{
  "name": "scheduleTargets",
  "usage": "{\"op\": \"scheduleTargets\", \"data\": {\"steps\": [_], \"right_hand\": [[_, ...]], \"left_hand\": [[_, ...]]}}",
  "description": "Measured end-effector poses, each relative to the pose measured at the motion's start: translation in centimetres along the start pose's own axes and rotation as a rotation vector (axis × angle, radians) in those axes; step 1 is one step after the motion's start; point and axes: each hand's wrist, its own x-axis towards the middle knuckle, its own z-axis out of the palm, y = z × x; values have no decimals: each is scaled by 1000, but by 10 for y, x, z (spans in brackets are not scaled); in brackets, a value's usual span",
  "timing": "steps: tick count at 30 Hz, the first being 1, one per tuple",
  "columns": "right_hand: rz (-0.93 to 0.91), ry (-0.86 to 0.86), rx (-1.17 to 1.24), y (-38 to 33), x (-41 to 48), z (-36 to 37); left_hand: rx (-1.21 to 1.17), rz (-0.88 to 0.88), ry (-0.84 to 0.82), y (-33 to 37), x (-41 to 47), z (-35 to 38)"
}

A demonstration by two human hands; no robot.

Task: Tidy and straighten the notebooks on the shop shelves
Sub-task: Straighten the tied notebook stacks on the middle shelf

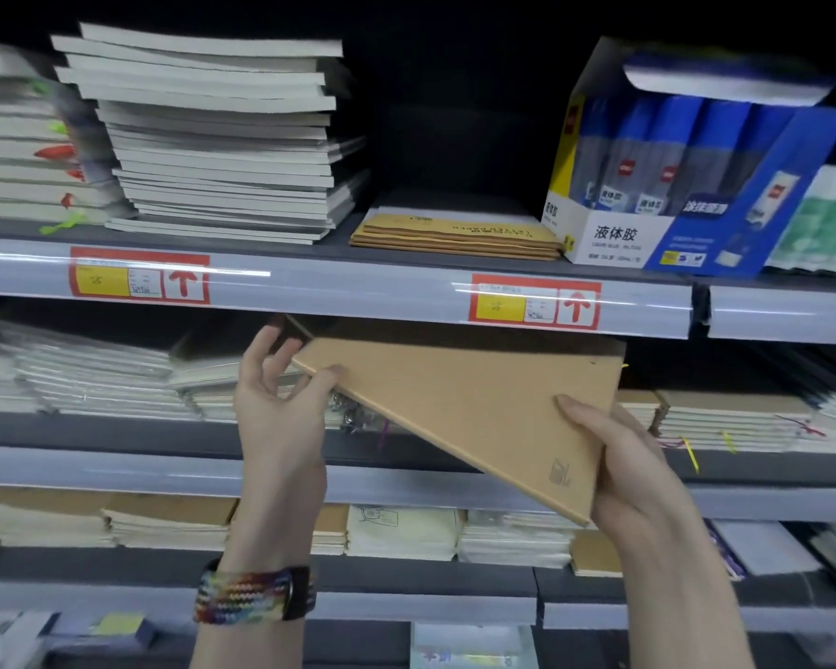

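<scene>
I hold a brown kraft notebook tilted in front of the middle shelf, its top edge just under the upper shelf's rail. My left hand grips its upper left corner, thumb on the cover. My right hand holds the lower right corner, thumb lying across the cover. On the upper shelf sits an uneven, leaning stack of grey-edged notebooks and a low pile of yellow-brown booklets. Stacks of kraft notebooks lie on the middle shelf at the right.
A blue and white box of liquid glue stands on the upper shelf at the right. Wrapped white notebooks fill the middle shelf's left side. More notebook piles lie on the lower shelf. Red and yellow price tags sit on the rail.
</scene>
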Motion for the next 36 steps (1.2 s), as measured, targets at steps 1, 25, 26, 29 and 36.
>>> {"op": "scheduleTargets", "data": {"steps": [1, 25, 26, 29, 36], "right_hand": [[-4, -14, 11, 1, 0, -2], [-15, -70, 94, -10, -71, -119], [-23, -62, 82, -12, -77, -130], [-11, -47, 16, -12, -96, -159], [13, -73, -226, -21, -153, -223]], "left_hand": [[-15, -13, 5, -1, -2, 2], [31, -172, -228, -54, -132, 58], [45, -179, -244, -55, -139, 58], [93, -200, -275, -60, -160, 59], [169, -262, -369, -65, -213, 68]]}}
